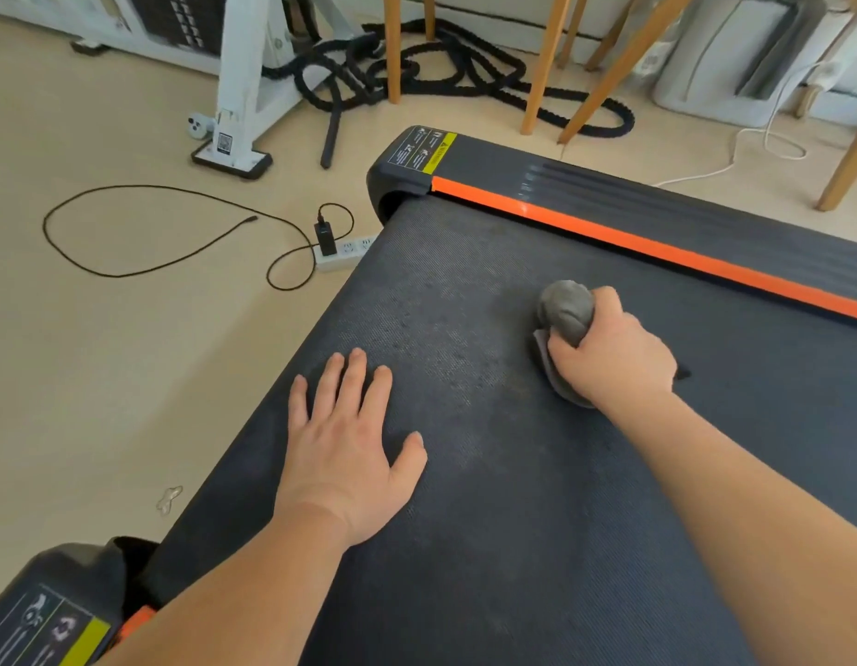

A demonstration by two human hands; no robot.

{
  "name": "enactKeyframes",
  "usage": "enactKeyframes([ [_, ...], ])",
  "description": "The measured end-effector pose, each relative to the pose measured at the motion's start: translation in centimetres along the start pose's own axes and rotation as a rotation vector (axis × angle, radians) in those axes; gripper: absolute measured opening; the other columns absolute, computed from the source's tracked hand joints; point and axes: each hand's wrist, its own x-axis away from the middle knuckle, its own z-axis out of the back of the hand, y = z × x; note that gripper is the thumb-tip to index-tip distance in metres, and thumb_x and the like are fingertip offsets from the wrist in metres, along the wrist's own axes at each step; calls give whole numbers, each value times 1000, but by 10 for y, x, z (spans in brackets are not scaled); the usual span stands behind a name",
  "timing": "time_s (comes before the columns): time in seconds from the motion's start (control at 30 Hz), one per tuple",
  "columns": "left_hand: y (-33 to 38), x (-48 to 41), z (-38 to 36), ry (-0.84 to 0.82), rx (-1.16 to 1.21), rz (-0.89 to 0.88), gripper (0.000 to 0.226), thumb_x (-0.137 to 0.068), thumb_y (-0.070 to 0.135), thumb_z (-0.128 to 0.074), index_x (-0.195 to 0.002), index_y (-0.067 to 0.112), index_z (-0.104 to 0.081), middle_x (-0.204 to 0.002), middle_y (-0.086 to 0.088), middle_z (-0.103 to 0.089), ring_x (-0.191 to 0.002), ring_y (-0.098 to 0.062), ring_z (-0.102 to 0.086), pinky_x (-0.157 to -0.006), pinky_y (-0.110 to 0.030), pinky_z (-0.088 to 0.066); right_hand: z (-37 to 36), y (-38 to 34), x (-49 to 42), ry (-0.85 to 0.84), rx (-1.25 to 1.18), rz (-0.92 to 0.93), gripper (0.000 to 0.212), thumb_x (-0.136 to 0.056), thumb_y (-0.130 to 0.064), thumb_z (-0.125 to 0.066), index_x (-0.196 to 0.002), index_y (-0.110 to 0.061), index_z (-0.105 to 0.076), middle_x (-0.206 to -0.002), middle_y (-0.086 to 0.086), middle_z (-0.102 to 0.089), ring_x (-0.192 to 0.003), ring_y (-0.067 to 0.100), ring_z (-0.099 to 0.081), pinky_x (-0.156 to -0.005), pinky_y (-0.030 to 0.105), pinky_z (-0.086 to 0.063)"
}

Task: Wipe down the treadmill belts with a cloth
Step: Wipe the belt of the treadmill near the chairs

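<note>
Wiping of the treadmill belt (513,521) is shown in mid-step. The grey cloth (563,310) is bunched into a wad and gripped by the right hand (609,348), right of the frame's centre. The fingers are curled round the wad, and a loose flap of cloth is pressed onto the belt beneath the hand. The left hand (349,439) is laid flat on the belt at lower centre, with fingers straight and spread and nothing held. It is judged to serve as a brace for the body or the belt.

Between the two hands a paler, dusty patch with dark specks is seen on the textured surface, so this stretch is judged not yet cleaned. The step in hand is taken to be a stroke across the belt's width near its end. The next move calls for the cloth to be drawn toward the left of the frame across the speckled patch, with downward pressure kept. The left hand would need to be lifted clear of that path.

An orange strip (657,247) is seen along the side rail, running from upper centre to the right edge. A warning label (429,149) is borne by the end cap at upper centre. A second labelled end cap (57,603) is seen in the lower left corner. On the floor at the left, a power strip (342,252) lies just beside the belt's edge, with a looped black cable (143,233) plugged into it. At the top, a heavy black rope (441,69) is coiled among wooden legs (393,50).
</note>
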Motion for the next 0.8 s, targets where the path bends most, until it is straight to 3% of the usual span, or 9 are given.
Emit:
enactKeyframes([
  [0.07, 1, 0, 0, -2, 4, 7, 85, -90, 69, -17, -164, 28, -14, -173, -1, 1, -159, -22, 9, -127, -55, 3, -10, -23, 13, 21, 48, 110, 49, -89, -65, -54, -104, -23, -35, -95, 8, -63, -73, 33, -53, -62, 37, -42],
  [0.23, 0, -1, 1, -2, 7, -4, 87, -86, 69, -19, -164, 28, -18, -173, 0, -1, -159, -20, 9, -127, -54, 2, -34, -72, 91, -58, -42, 688, 54, -76, -68, -55, -113, -29, -47, -85, -3, -61, -73, 26, -65, -56, 36, -53],
  [0.3, -1, 0, 1, 6, 32, -6, 86, -87, 69, -22, -162, 27, -24, -173, -1, -5, -159, -20, 5, -127, -54, 0, -25, -65, 75, -109, -68, 664, 59, -74, -73, -46, -120, -35, -47, -95, -7, -65, -88, 25, -68, -69, 38, -57],
  [0.37, -1, 0, 1, 6, 38, -6, 86, -88, 70, -20, -163, 28, -20, -173, -1, -2, -159, -20, 8, -127, -53, 3, -19, -51, 43, -113, -6, 471, 57, -78, -73, -47, -118, -33, -45, -102, -2, -67, -96, 30, -68, -73, 37, -54],
  [0.43, -2, 0, 1, -6, 23, -13, 85, -89, 70, -15, -164, 29, -12, -173, 0, 3, -158, -21, 12, -127, -53, 6, -6, -38, 9, -80, -32, 157, 47, -86, -66, -52, -110, -28, -40, -103, 6, -65, -90, 37, -64, -69, 38, -46],
  [0.5, -3, -1, 0, 0, 7, -24, 85, -90, 69, -12, -164, 28, -9, -173, -2, 4, -158, -22, 13, -127, -54, 6, -6, -37, 2, -62, -31, 57, 44, -90, -61, -53, -105, -24, -34, -100, 10, -63, -79, 36, -57, -65, 38, -43],
  [0.6, -4, -1, -2, -7, 0, -42, 83, -92, 67, -13, -164, 25, -15, -173, -5, 0, -159, -24, 10, -126, -56, 4, -21, -59, 44, -20, 79, 321, 61, -82, -69, -53, -116, -20, -39, -96, 10, -66, -84, 36, -66, -71, 41, -54],
  [0.67, -5, -2, -4, -11, -3, -48, 83, -92, 65, -14, -164, 23, -19, -173, -6, -2, -159, -24, 9, -126, -57, 3, -22, -70, 76, -130, 90, 568, 67, -79, -71, -53, -127, -25, -43, -97, 3, -65, -90, 32, -68, -75, 40, -56],
  [0.8, -5, -2, -5, -7, -13, -45, 83, -93, 66, -12, -165, 25, -13, -173, -4, 3, -158, -22, 14, -126, -55, 6, -7, -73, 39, -461, -76, 456, 43, -84, -67, -61, -114, -40, -45, -101, -11, -63, -98, 24, -64, -83, 41, -54],
])
